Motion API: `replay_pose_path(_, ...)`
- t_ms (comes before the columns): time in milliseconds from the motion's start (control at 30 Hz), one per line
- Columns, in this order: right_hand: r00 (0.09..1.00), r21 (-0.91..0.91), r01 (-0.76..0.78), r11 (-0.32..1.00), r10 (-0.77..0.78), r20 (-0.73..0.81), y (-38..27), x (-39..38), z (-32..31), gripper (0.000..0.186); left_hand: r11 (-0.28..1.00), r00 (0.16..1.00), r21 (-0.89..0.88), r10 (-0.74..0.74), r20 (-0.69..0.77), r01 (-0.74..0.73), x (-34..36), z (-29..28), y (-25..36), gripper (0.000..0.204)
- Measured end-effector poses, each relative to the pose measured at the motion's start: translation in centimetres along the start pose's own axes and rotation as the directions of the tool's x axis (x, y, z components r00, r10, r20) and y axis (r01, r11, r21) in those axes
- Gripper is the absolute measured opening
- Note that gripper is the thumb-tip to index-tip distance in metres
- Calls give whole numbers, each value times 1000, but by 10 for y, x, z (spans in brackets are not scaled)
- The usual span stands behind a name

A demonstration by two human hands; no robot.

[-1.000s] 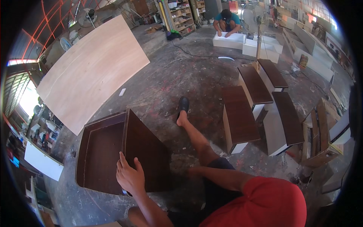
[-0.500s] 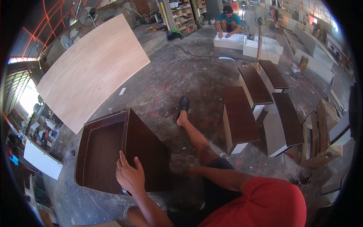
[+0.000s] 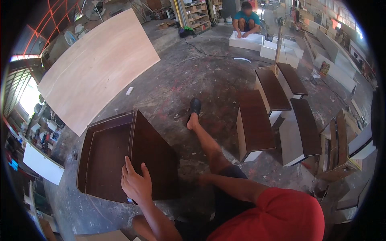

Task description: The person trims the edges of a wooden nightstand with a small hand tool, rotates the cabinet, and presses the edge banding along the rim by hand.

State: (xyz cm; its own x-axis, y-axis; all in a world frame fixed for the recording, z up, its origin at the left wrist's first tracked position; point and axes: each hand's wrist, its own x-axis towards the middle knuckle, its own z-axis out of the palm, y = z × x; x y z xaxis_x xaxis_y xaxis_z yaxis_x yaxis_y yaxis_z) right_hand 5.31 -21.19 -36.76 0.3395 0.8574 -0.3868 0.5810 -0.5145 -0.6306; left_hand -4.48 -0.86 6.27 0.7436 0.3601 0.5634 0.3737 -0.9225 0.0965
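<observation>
A dark brown cabinet (image 3: 155, 160) stands on the floor at my left front, its recessed, rimmed face turned up and to the left. Against its near edge lies my left hand (image 3: 137, 182), fingers stretched and thumb apart, gripping nothing. My right hand (image 3: 206, 179) is low beside my knee, close to the cabinet's right side. Shadow and blur hide its fingers, so what it touches cannot be made out.
Several drawers with dark brown fronts (image 3: 257, 120) stand to the right, beside a wooden frame (image 3: 337, 144). A large plywood sheet (image 3: 100, 68) leans at far left. Beyond, a person in a teal shirt (image 3: 246, 20) crouches over white boxes (image 3: 246, 41).
My view has shifted slightly. My left hand keeps its place on the cabinet edge. The crouching person has raised their head.
</observation>
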Motion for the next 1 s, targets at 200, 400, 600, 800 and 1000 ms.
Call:
replay_pose_path(200, 997, 108, -74, 991, 76, -14, -40, -20, -31, 44, 999, 1000, 19, -27, 15, 26, -1, -4, -6, 62)
replay_pose_path(400, 983, 177, -184, 967, 185, 10, -55, -27, -43, 45, 1000, 1000, 12, -10, 27, 10, -2, -5, -5, 64)
replay_pose_path(600, 981, 179, -124, 976, 147, -126, -55, -30, -34, 42, 1000, 999, 2, 5, 38, -5, -2, -8, -7, 64)
replay_pose_path(800, 990, 102, -34, 994, 48, -134, -49, -28, -35, 34, 1000, 999, -13, 25, 29, -25, 0, -7, -6, 65)
replay_pose_path(1000, 990, 154, -53, 987, 72, -119, -51, -28, -31, 36, 1000, 998, -12, 14, 56, -13, -1, -9, -8, 66)
